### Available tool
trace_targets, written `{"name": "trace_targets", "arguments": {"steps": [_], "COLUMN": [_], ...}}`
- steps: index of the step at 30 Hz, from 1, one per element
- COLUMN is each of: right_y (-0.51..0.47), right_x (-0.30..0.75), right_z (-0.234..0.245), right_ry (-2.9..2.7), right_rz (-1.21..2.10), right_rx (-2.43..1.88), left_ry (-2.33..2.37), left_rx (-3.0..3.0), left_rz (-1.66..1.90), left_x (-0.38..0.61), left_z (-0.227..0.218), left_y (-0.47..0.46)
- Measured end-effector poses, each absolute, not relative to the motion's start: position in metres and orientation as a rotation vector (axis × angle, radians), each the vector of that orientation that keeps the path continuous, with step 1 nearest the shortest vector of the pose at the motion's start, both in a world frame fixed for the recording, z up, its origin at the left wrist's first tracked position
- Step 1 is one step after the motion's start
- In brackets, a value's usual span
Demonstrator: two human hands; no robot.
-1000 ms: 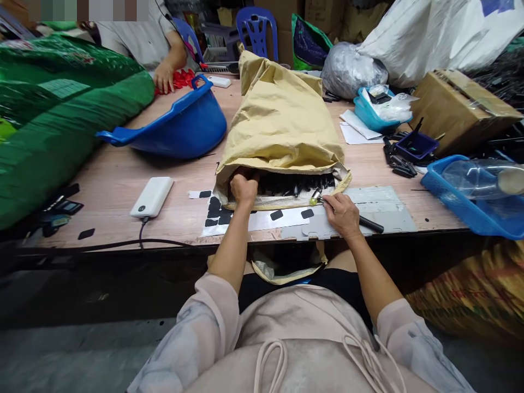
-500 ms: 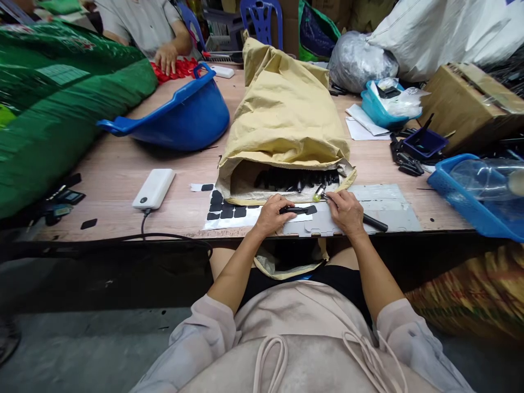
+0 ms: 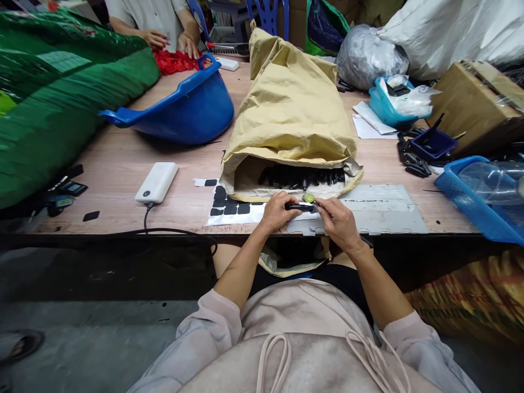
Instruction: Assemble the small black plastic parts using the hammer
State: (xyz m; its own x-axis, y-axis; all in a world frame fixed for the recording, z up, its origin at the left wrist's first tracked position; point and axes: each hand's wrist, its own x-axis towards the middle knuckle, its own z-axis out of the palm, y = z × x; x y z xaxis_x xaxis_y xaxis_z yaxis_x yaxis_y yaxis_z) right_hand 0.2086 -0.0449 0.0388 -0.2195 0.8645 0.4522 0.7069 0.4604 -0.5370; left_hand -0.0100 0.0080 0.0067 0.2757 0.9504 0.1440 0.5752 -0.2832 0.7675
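Note:
My left hand (image 3: 280, 212) is closed on a slim black part (image 3: 298, 207), which points right, just above the table's front edge. My right hand (image 3: 339, 222) grips a small hammer; its yellow-green face (image 3: 309, 197) shows beyond my fingertips, and its dark handle end (image 3: 367, 241) sticks out under my wrist. The hammer face is close above the black part; whether they touch I cannot tell. Left of my left hand lies a white sheet with black rounded-square pieces (image 3: 230, 209). Under my hands is a grey board (image 3: 388, 210). An open tan sack (image 3: 295, 120) holds many black parts (image 3: 303, 177).
A blue basin (image 3: 184, 114) and a corded white power bank (image 3: 156, 183) are to the left, beside a big green bag (image 3: 73, 103). At right are a blue basket (image 3: 470, 202) and a carton (image 3: 475, 103). Across the table, a person's hands (image 3: 188, 43) touch red material.
My right hand has moved left toward my left hand, and the hammer has turned so its face shows more. The person opposite has brought a second hand into view.

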Motion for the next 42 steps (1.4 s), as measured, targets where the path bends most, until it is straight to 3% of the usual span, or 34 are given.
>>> {"name": "trace_targets", "arguments": {"steps": [23, 29, 36, 42], "right_y": [-0.052, -0.032, -0.011, -0.014], "right_x": [0.203, 0.233, 0.261, 0.256], "right_z": [0.041, 0.041, 0.010, 0.004], "right_ry": [-2.017, -1.905, -1.995, -1.997], "right_rz": [0.212, 0.014, -0.203, -0.226], "right_rx": [-1.454, -1.546, -1.666, -1.703], "left_ry": [1.414, 1.416, 1.405, 1.401], "left_rx": [1.918, 1.980, 2.016, 2.010], "left_rz": [0.808, 0.777, 0.753, 0.751], "left_x": [-0.007, -0.008, -0.009, -0.011], "left_z": [0.010, 0.012, 0.013, 0.014], "left_y": [0.007, 0.006, 0.005, 0.003]}}
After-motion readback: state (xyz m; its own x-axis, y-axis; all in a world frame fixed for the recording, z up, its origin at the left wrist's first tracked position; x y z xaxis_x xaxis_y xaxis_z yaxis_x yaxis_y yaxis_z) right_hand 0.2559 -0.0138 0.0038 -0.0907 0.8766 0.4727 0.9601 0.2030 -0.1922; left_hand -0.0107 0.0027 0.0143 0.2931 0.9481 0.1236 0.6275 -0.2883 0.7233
